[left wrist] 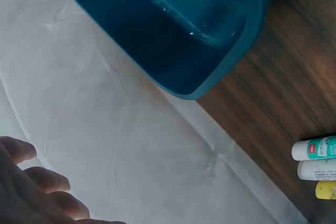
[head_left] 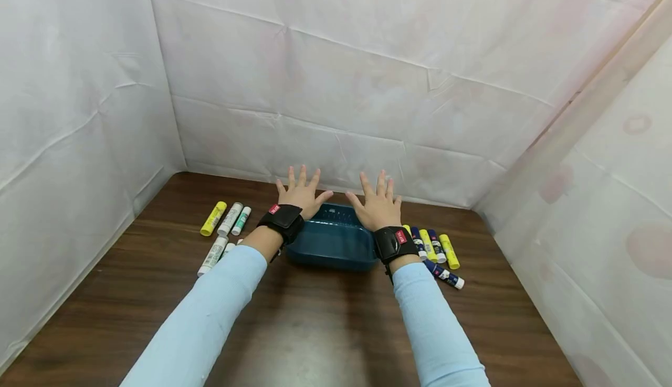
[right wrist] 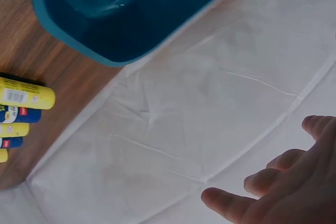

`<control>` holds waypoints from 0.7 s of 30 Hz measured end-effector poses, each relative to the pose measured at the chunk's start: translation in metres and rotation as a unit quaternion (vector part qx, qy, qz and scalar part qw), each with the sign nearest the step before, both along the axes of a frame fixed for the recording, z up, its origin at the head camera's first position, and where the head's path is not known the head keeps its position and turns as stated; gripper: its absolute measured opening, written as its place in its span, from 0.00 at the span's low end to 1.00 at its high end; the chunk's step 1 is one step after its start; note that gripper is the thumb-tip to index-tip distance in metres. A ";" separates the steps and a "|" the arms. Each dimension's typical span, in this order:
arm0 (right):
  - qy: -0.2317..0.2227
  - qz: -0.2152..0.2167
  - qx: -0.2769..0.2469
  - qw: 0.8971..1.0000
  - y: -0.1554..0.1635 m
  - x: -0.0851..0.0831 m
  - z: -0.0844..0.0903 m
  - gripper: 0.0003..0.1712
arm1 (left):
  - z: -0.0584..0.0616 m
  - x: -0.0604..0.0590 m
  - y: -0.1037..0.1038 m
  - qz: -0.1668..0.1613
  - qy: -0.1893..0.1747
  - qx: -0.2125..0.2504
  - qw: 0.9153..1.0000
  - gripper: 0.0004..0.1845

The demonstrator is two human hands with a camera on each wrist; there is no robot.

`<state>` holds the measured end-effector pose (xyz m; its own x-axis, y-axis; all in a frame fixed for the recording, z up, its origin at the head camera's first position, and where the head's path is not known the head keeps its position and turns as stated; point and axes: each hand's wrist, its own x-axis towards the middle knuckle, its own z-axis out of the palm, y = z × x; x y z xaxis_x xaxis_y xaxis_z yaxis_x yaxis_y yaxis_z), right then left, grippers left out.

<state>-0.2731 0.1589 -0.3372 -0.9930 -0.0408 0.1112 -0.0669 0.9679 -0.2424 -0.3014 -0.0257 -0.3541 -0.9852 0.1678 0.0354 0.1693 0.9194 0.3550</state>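
Teal plastic bin (left wrist: 210, 30), seen from its corner, standing on the dark wooden tabletop (left wrist: 283, 98); white creased sheeting (left wrist: 105, 140) fills the lower left; fingertips of the left hand (left wrist: 31, 192) at the bottom-left edge, extended and holding nothing; three glue sticks (left wrist: 315, 166), green-labelled, white and yellow, side by side at the right edge.

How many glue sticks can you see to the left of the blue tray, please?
5 show: a yellow one, a white one and a green-capped one side by side, then two white ones nearer the left sleeve, which may hide more.
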 end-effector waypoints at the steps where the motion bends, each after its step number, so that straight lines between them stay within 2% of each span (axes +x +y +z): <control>1: -0.002 -0.001 -0.001 1.000 0.001 0.000 -0.001 0.39 | 0.000 0.000 0.000 -0.001 0.000 0.000 1.000 0.39; 9: -0.010 -0.009 -0.012 1.000 0.023 0.004 -0.015 0.37 | -0.009 0.002 -0.014 -0.005 -0.007 0.037 0.999 0.38; 17: -0.025 -0.031 -0.040 0.998 0.046 0.013 -0.037 0.31 | -0.038 0.007 -0.048 0.008 -0.017 0.073 0.997 0.36; 21: -0.062 -0.053 -0.072 0.994 0.052 0.016 -0.055 0.30 | -0.050 0.016 -0.059 0.016 -0.031 0.072 0.997 0.33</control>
<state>-0.2570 0.2110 -0.3921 -0.9973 0.0718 -0.0145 0.0720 0.9230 -0.3781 -0.2857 -0.0850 -0.4043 -0.9909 0.1344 -0.0033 0.1154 0.8626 0.4925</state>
